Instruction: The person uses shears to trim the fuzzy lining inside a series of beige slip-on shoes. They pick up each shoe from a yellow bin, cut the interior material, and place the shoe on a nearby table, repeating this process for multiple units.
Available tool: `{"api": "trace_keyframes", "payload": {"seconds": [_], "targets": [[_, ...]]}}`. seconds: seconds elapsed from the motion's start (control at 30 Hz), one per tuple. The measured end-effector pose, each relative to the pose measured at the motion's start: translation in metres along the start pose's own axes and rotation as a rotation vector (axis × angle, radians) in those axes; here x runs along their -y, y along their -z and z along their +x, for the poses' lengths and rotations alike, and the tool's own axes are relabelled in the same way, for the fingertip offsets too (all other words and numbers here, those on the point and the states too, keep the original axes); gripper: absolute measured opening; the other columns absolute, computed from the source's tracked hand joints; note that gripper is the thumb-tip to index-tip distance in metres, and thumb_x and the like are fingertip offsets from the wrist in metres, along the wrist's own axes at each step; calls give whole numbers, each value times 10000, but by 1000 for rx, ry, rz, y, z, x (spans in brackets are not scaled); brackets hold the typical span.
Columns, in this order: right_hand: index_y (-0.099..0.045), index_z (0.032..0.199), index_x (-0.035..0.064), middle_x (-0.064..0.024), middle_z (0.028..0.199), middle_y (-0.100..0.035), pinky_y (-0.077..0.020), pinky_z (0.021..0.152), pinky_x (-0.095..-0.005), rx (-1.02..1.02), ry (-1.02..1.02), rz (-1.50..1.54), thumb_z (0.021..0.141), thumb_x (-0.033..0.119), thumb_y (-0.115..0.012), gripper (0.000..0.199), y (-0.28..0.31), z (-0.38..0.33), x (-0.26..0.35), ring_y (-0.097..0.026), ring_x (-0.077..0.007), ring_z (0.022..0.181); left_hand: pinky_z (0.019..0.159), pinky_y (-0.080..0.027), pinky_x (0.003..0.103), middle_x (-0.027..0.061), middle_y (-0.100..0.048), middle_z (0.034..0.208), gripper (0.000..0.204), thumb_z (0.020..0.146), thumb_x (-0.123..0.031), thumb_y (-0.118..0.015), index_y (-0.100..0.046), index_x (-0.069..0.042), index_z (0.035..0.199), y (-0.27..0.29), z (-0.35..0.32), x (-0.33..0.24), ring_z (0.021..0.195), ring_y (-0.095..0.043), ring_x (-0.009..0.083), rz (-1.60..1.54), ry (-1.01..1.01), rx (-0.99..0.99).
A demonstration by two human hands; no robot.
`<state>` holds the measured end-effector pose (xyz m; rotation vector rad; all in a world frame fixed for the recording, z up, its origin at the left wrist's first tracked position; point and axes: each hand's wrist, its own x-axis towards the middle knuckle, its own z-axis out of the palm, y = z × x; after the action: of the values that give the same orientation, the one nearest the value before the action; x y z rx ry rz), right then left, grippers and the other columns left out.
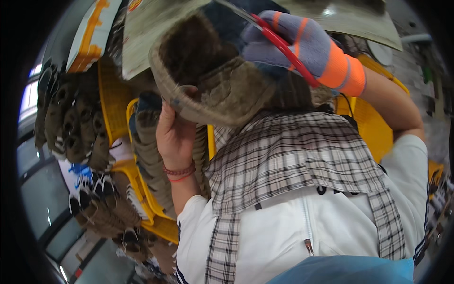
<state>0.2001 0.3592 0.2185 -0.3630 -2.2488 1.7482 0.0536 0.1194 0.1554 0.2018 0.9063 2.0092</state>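
Observation:
My left hand [176, 128], bare with a beaded bracelet and a red cord at the wrist, grips the edge of a brown, fur-lined shoe upper [236, 102]. The thumb and fingers close on its rim, and the dark fluffy lining faces up. My right hand [302, 45] wears a grey-purple and orange knit glove and is closed around red-handled scissors [288, 52]. Their metal blades point up and left, over the far side of the upper; the tips run out of the picture. Dark blue material lies beneath the gloved hand.
A pale worktable [146, 35] lies beyond my hands. At left, more brown uppers [146, 137] are stacked on a yellow plastic chair [161, 222]. Brown shoe pieces [71, 113] hang or stand at far left, with a white-and-orange box [90, 42] above. Another yellow chair [373, 125] is at right.

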Motion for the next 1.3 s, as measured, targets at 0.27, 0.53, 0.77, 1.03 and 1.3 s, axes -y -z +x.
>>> {"api": "trace_keyframes", "payload": {"seconds": [0.27, 0.53, 0.77, 1.03, 1.3], "targets": [[-565, 1039, -2, -65, 875, -643, -482, 720, -255, -361, 265, -331, 741, 93, -698, 341, 37, -43, 21, -603, -113, 813, 871, -385, 247, 48, -561, 1035, 268, 933, -199, -451, -510, 10, 1090, -119, 59, 51, 980, -505, 122, 589, -89, 348], [-526, 932, 2, -82, 683, -548, -428, 569, -288, -571, 93, -622, 729, 162, -715, 320, 82, -103, -79, -479, -147, 598, 709, -436, 264, 80, -597, 834, 219, 919, -232, -478, -529, -20, 907, 37, 52, 71, 783, -551, 148, 518, -196, -172], [-494, 1129, 9, -46, 973, -600, -471, 771, -284, -130, -122, 258, 731, 112, -685, 453, 73, -49, -98, -565, -128, 898, 895, -430, 351, 87, -550, 1157, 376, 925, -289, -457, -488, -3, 1168, 30, 62, 94, 1046, -533, 210, 155, 174, 52], [-468, 1177, 12, -73, 1038, -588, -483, 803, -310, -57, -209, 650, 724, 5, -625, 480, 55, -41, -117, -575, -172, 940, 924, -423, 372, 113, -529, 1190, 404, 866, -177, -548, -460, 11, 1212, 52, 88, 115, 1076, -520, 241, -23, 297, 86], [-457, 1174, -39, -67, 1097, -569, -414, 869, -270, -144, 17, 186, 775, 115, -659, 473, 24, -26, -187, -517, -148, 1011, 911, -428, 390, 97, -550, 1158, 420, 835, -181, -602, -471, -19, 1200, 67, 86, 99, 1047, -537, 232, 20, 307, 129]]}}
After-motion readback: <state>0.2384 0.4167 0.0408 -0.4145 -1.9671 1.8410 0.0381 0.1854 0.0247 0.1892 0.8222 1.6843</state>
